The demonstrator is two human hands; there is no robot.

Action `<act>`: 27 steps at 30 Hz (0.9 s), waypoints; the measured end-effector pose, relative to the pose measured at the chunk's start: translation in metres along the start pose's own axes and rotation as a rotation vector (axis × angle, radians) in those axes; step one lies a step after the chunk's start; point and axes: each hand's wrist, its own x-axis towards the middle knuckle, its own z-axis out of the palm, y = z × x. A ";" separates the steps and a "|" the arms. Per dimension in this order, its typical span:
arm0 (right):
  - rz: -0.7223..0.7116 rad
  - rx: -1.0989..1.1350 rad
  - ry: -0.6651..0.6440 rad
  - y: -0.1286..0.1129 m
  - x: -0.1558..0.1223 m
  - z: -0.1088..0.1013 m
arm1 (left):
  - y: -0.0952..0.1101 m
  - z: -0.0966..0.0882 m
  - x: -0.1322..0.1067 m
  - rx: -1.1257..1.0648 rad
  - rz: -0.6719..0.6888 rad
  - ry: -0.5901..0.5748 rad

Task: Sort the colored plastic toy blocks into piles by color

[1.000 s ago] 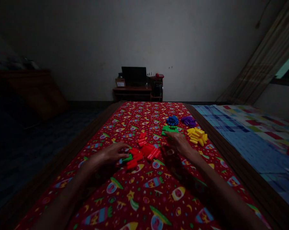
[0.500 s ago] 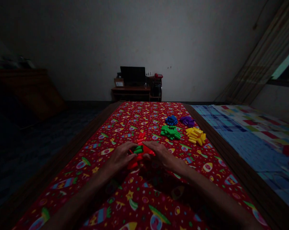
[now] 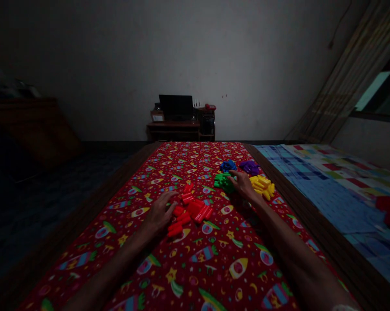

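Note:
Several small plastic pieces lie sorted by colour on a red patterned cloth (image 3: 195, 259). My left hand (image 3: 158, 212) rests on the cloth with fingers stretched out, touching the left side of the red pile (image 3: 190, 209). My right hand (image 3: 242, 183) reaches forward to the green pile (image 3: 221, 180), its fingers over the pieces; whether it holds one is hidden. A yellow pile (image 3: 262, 185) lies just right of that hand. Blue pieces (image 3: 228, 165) and purple pieces (image 3: 249, 166) lie beyond.
The cloth covers a long wooden table (image 3: 314, 224). A checked blue bedsheet (image 3: 337, 181) lies to the right. A small desk with a dark screen (image 3: 177, 113) stands at the far wall. The room is dim, with a curtain (image 3: 350, 86) at right.
Half a second ago both hands met at the red pile around green pieces. My right hand has since moved forward to the green pile; no green is left among the red.

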 end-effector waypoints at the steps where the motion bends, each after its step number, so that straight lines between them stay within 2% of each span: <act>1: 0.015 -0.028 -0.012 0.005 0.000 0.002 | -0.005 0.000 -0.001 0.007 -0.020 0.006; 4: 0.010 -0.091 -0.037 0.009 -0.003 0.006 | -0.012 0.001 -0.003 0.022 -0.080 0.020; 8: -0.056 -0.060 0.075 0.003 -0.004 0.002 | -0.015 0.001 -0.003 0.027 -0.129 0.011; 11: -0.061 0.027 0.118 -0.007 -0.004 -0.004 | -0.021 0.005 0.011 0.020 -0.148 -0.043; 15: -0.073 0.147 0.011 -0.030 -0.015 -0.001 | -0.028 0.028 0.050 0.008 -0.168 -0.128; 18: -0.198 0.209 -0.112 -0.053 -0.035 0.012 | -0.020 0.050 0.076 -0.057 -0.081 -0.266; 20: -0.304 0.233 -0.177 -0.064 -0.051 0.020 | -0.008 0.058 0.083 -0.107 -0.008 -0.357; 22: -0.375 0.234 -0.247 -0.069 -0.066 0.024 | 0.006 0.057 0.079 -0.171 0.065 -0.469; 24: -0.398 0.211 -0.322 -0.068 -0.079 0.025 | 0.017 0.047 0.066 -0.217 0.143 -0.581; 25: -0.402 0.201 -0.357 -0.066 -0.084 0.024 | 0.021 0.040 0.057 -0.215 0.170 -0.601; 27: -0.410 0.198 -0.394 -0.062 -0.093 0.022 | 0.022 0.026 0.037 -0.150 0.194 -0.547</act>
